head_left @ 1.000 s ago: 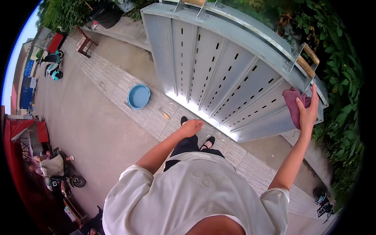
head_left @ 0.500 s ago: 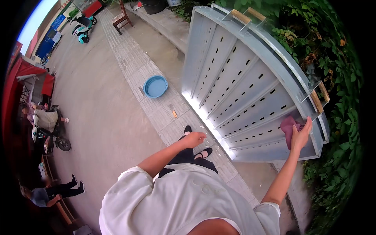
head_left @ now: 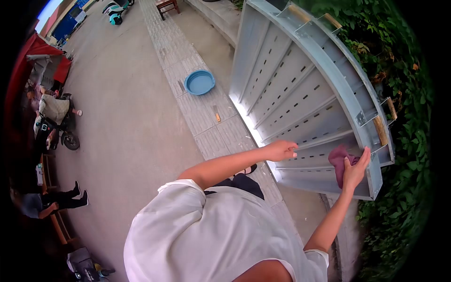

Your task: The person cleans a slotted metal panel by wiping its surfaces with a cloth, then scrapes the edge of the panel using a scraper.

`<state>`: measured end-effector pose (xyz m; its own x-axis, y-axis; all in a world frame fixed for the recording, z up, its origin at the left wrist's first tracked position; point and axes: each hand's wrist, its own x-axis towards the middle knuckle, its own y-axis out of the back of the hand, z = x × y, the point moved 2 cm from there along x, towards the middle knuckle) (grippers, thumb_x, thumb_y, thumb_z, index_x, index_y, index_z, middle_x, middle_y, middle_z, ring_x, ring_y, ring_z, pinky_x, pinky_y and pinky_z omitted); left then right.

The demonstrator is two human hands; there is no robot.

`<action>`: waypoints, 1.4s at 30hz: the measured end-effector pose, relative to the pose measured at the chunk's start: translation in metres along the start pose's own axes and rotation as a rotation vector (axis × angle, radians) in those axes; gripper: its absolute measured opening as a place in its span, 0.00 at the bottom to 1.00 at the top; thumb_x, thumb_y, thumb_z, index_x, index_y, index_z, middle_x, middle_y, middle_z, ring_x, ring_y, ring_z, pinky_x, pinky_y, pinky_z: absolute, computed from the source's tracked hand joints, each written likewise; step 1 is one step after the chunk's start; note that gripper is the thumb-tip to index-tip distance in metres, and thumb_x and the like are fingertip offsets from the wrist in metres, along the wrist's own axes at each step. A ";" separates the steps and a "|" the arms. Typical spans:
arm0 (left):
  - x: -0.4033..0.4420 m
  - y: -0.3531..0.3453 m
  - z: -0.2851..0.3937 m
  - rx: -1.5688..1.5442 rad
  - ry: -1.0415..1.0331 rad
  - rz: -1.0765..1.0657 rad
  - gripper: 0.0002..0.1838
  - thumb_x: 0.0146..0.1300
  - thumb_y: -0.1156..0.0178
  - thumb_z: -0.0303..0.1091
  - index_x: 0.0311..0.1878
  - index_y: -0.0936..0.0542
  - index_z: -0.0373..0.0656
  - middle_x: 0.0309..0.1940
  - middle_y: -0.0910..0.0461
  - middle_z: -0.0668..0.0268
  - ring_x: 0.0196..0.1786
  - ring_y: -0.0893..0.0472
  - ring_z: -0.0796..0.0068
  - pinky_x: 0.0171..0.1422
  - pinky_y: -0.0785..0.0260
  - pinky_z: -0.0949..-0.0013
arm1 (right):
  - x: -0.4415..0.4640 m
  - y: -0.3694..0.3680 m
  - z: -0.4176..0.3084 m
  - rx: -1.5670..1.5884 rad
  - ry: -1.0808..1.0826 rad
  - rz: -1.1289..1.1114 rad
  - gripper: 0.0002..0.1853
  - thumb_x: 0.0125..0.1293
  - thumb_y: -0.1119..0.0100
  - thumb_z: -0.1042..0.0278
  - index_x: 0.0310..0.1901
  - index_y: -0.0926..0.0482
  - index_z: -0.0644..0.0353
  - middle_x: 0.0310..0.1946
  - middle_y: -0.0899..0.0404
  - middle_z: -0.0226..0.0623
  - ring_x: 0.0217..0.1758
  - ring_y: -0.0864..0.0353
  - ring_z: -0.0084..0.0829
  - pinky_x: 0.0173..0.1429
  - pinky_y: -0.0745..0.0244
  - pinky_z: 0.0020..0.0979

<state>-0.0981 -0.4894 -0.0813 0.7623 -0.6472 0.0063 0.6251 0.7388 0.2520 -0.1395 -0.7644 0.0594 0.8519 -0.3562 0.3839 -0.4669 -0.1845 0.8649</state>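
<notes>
A large fan-shaped metal tray (head_left: 282, 89) stands on its edge, with ribs, rows of slots and wood-gripped handles on its curved rim. My right hand (head_left: 355, 173) presses a damp-looking purple cloth (head_left: 339, 162) against the tray's inner face near the lower right corner, its fingers reaching to the rim. My left hand (head_left: 281, 150) is in front of the tray's lower part, fingers loosely curled, tips a little apart, holding nothing visible. Whether it touches the metal I cannot tell. Behind the first tray leans a second, similar metal tray (head_left: 361, 82).
A blue basin (head_left: 200, 82) and an orange-handled tool (head_left: 217, 116) lie on the paving strip (head_left: 213, 136). Green leafy plants (head_left: 404, 141) crowd the trays' right side. Further off are a chair (head_left: 167, 6), scooters (head_left: 70, 140) and a seated person (head_left: 37, 204).
My left hand has moved right, from beside my legs to in front of the tray. My right hand with the cloth has shifted slightly left and down in view. The camera has tilted.
</notes>
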 end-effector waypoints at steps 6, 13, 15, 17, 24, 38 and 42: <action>-0.006 -0.061 0.064 -0.570 0.094 0.027 0.33 0.68 0.47 0.49 0.68 0.42 0.39 0.50 0.24 0.55 0.52 0.23 0.69 0.52 0.29 0.67 | -0.078 0.058 -0.025 0.348 0.143 -0.111 0.33 0.53 0.37 0.79 0.64 0.34 0.60 0.64 0.35 0.42 0.68 0.37 0.40 0.69 0.42 0.34; -0.039 -0.108 0.092 -0.864 0.180 0.154 0.39 0.69 0.52 0.55 0.72 0.53 0.42 0.60 0.32 0.52 0.61 0.28 0.64 0.60 0.33 0.62 | -0.298 0.024 0.110 1.264 -0.872 -0.495 0.20 0.59 0.42 0.79 0.55 0.25 0.67 0.49 0.23 0.43 0.50 0.23 0.32 0.57 0.28 0.30; -0.046 -0.122 0.102 -0.866 0.195 0.193 0.39 0.70 0.54 0.57 0.72 0.54 0.42 0.61 0.33 0.51 0.62 0.29 0.64 0.62 0.35 0.61 | -0.328 0.000 0.176 1.256 -1.026 -0.459 0.19 0.60 0.42 0.77 0.55 0.26 0.66 0.48 0.22 0.43 0.50 0.22 0.34 0.56 0.26 0.33; -0.052 -0.137 0.110 -0.872 0.198 0.262 0.39 0.70 0.56 0.58 0.72 0.54 0.43 0.62 0.34 0.51 0.62 0.30 0.63 0.63 0.36 0.61 | -0.328 -0.023 0.228 1.272 -1.123 -0.403 0.20 0.60 0.41 0.76 0.55 0.27 0.65 0.47 0.22 0.44 0.50 0.22 0.36 0.55 0.25 0.35; -0.066 -0.166 0.125 -1.082 0.011 0.560 0.32 0.72 0.61 0.57 0.68 0.45 0.44 0.63 0.36 0.56 0.62 0.30 0.64 0.64 0.36 0.60 | -0.273 -0.070 0.302 1.421 -0.929 -0.666 0.22 0.66 0.47 0.60 0.55 0.31 0.68 0.47 0.23 0.47 0.47 0.20 0.43 0.46 0.20 0.42; -0.258 -0.133 0.102 -0.790 0.379 1.247 0.23 0.74 0.58 0.45 0.52 0.28 0.31 0.43 0.21 0.56 0.44 0.19 0.66 0.49 0.24 0.63 | -0.342 -0.090 0.143 0.869 -0.384 -1.241 0.50 0.50 0.38 0.85 0.73 0.53 0.49 0.54 0.25 0.44 0.57 0.25 0.37 0.60 0.31 0.33; -0.302 -0.100 0.119 -0.705 0.463 1.237 0.20 0.72 0.59 0.40 0.50 0.27 0.31 0.42 0.21 0.56 0.42 0.18 0.66 0.46 0.23 0.63 | -0.374 -0.084 0.119 0.744 -0.117 -1.215 0.52 0.47 0.32 0.75 0.72 0.53 0.51 0.47 0.21 0.47 0.52 0.22 0.40 0.57 0.30 0.36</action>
<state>-0.4109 -0.3900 0.0066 0.7556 0.4549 -0.4713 -0.5908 0.7840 -0.1905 -0.4470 -0.7251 -0.1955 0.7993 0.3028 -0.5190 0.4807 -0.8405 0.2500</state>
